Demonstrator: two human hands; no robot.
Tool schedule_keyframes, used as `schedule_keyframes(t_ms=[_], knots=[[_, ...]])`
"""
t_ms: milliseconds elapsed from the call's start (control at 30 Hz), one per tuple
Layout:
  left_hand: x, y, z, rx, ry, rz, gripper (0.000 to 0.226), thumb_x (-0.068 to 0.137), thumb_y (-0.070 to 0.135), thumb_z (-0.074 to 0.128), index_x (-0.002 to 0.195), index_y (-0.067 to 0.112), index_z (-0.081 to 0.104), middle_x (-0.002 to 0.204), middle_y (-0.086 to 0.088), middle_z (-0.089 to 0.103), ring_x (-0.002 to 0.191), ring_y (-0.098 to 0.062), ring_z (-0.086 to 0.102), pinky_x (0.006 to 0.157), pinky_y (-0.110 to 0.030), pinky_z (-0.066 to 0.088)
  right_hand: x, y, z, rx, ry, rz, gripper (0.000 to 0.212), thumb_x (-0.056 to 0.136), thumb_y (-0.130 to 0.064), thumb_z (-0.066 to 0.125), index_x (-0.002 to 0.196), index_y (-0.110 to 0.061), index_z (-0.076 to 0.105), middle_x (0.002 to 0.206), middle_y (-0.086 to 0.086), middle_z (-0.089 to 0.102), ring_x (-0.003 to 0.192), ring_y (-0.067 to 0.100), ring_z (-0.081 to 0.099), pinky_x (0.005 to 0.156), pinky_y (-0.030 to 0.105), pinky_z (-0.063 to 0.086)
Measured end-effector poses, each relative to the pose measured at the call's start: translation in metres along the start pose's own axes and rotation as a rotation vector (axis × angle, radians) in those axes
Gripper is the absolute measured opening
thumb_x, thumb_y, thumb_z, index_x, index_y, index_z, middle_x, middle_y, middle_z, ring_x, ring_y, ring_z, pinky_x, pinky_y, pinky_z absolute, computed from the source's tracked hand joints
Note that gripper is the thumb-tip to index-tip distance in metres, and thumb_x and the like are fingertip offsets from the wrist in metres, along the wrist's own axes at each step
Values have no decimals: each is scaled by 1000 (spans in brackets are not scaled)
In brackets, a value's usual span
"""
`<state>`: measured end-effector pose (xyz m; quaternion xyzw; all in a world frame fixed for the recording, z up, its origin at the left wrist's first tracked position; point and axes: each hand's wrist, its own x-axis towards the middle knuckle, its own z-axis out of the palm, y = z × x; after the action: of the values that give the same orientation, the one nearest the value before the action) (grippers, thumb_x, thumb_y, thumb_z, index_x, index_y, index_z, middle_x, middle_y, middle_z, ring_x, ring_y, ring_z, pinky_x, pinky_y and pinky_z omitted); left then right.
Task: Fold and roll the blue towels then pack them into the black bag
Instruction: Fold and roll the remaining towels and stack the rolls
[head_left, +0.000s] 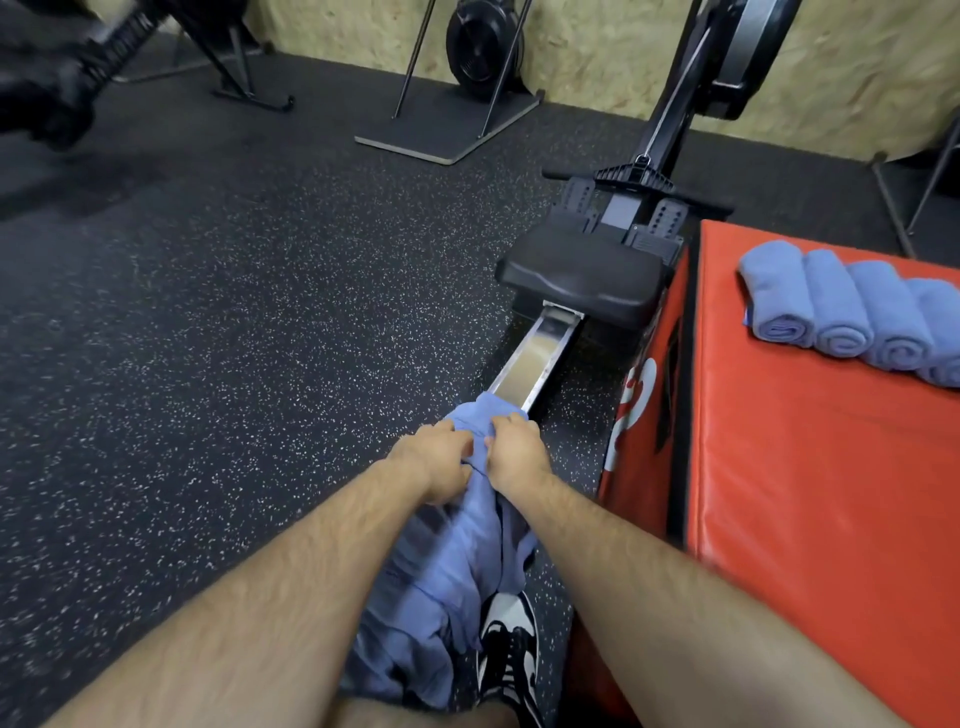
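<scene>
Both hands are closed on the same blue towel (447, 582), side by side at its upper edge. The left hand (434, 457) has its fingers curled into the bunched cloth, and the right hand (514, 449) pinches the fold just beside it, so the knuckles almost touch. From this grip the towel hangs down loose and crumpled between the forearms, and its lower part reaches a black and white shoe (506, 654).

Four rolled towels (852, 317) lie in a row, touching each other, on the far part of the red padded box (810, 519) at the right (the last roll is cut by the frame edge). The near part of the box top is bare red surface.

Beyond the hands runs the metal rail (540, 358) of a rowing machine, with its black seat (584, 280) close against the box side. To the left is wide speckled rubber floor (234, 312).
</scene>
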<state>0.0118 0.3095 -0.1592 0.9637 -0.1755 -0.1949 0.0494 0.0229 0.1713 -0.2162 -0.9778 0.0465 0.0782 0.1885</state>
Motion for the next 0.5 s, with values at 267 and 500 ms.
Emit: schedule_keyframes(t_ms=[267, 500], knots=[[7, 5, -13, -93, 87, -94, 30, 97, 29, 44, 121, 19, 58, 123, -6, 53, 114, -28, 55, 96, -43, 47, 1, 6, -31, 42, 126, 7, 23, 101, -28, 47, 113, -12, 58, 123, 12, 55, 114, 33, 52, 92, 40, 44], [9, 34, -42, -448, 261, -182, 26, 100, 34, 46, 100, 14, 64, 104, -8, 69, 100, -30, 63, 85, -35, 49, -25, 18, -122, 331, 243, -40, 23, 104, -32, 33, 110, -12, 42, 106, 15, 63, 95, 39, 62, 75, 41, 47]])
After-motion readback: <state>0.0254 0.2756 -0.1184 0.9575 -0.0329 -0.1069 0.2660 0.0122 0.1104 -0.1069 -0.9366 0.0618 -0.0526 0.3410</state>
